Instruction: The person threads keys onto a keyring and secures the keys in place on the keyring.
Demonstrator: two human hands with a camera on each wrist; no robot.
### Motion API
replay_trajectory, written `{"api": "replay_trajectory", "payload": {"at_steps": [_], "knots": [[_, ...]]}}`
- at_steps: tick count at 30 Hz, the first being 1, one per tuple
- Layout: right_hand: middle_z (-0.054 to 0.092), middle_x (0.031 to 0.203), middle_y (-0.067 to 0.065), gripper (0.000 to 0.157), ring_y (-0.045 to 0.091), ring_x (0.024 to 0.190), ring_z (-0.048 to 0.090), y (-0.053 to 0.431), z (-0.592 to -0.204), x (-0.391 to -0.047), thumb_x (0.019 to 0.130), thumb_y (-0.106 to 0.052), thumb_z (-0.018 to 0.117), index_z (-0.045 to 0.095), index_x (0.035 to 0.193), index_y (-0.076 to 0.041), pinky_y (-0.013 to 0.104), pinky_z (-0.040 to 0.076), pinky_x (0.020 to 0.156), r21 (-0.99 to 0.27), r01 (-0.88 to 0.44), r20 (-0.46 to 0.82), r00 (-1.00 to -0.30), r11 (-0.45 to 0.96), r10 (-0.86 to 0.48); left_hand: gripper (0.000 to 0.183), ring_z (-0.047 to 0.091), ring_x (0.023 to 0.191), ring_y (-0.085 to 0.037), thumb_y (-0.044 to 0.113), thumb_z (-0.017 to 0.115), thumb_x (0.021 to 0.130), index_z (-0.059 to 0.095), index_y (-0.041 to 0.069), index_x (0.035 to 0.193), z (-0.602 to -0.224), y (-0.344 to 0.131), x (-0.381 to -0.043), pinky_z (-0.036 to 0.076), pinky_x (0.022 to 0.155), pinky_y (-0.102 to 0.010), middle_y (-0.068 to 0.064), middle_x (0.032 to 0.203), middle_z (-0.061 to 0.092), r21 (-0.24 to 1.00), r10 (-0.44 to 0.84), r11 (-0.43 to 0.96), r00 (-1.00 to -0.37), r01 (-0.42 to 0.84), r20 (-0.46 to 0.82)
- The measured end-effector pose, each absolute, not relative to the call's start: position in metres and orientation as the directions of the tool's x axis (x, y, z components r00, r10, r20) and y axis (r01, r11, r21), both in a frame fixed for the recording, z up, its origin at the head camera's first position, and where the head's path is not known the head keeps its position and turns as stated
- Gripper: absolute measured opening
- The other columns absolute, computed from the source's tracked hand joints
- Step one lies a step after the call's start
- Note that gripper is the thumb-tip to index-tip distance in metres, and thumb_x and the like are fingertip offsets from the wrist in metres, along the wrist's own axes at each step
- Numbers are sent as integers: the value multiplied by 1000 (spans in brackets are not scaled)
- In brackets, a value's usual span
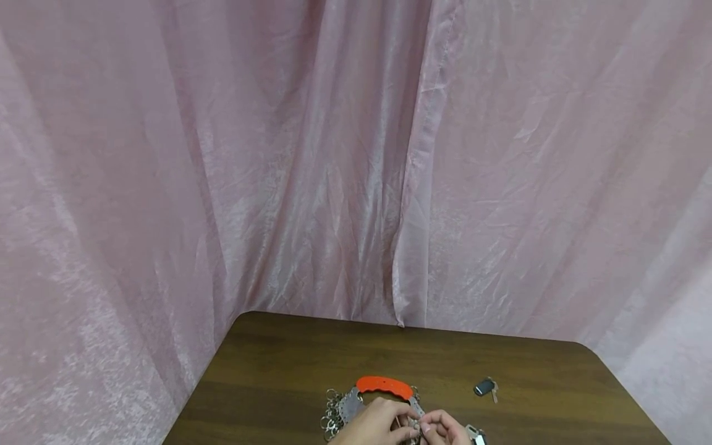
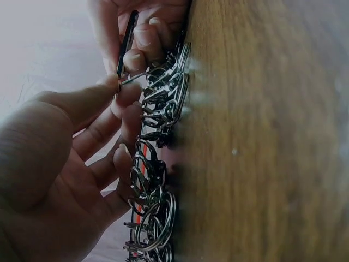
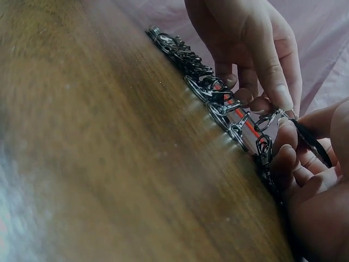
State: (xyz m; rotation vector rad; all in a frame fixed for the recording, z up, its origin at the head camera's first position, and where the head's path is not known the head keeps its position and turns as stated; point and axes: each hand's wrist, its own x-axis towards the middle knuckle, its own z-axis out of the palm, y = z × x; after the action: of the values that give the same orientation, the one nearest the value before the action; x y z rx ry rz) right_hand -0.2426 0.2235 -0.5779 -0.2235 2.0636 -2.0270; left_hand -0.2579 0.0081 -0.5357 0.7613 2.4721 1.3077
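On the table lies a key ring holder with a red handle (image 1: 385, 385), a grey metal plate (image 1: 350, 405) and many clasps and split rings (image 2: 158, 213). Over its near side, my left hand (image 1: 378, 425) pinches a small metal ring (image 3: 266, 121) between thumb and index finger. My right hand (image 1: 444, 428) meets it there, pinching a thin black key fob (image 3: 312, 144) seen edge-on. Thumb and fingertips of both hands nearly touch where ring and fob come together. Whether the ring passes through the fob is hidden by the fingertips.
To the right on the brown wooden table (image 1: 311, 346) lies another dark key fob (image 1: 484, 387) with a metal key (image 1: 495, 395) beside it. Pink curtains (image 1: 356, 185) hang around the table's back and sides. A strapped device (image 1: 476, 435) sits at my right wrist.
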Motion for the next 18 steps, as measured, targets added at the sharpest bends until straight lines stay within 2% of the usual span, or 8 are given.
{"api": "replay_trajectory", "payload": {"at_steps": [5,8,18], "knots": [[66,84,7,32,12,74,64,219,-571,-240,103,-12,62,55,113,18,26,55,65,-997,34,-51,-963,68,-264,9,60,70,2,16,80,96,79,16,105,-533,8,-257,52,66,-22,17,81,67,812,531,471,-846,345,51],[66,83,5,30,10,73,64,218,-569,-238,104,-9,60,54,112,20,25,54,64,-996,-12,-13,-963,88,-268,8,60,69,3,17,81,96,78,15,103,-533,9,-257,52,66,-21,17,80,67,808,529,470,-846,354,63],[66,85,7,20,11,75,66,220,-572,-239,103,-10,62,58,107,10,26,56,65,-997,-8,-16,-956,83,-292,8,60,69,4,19,82,95,76,14,95,-537,10,-257,52,66,-20,16,78,66,809,518,464,-851,361,83]]}}
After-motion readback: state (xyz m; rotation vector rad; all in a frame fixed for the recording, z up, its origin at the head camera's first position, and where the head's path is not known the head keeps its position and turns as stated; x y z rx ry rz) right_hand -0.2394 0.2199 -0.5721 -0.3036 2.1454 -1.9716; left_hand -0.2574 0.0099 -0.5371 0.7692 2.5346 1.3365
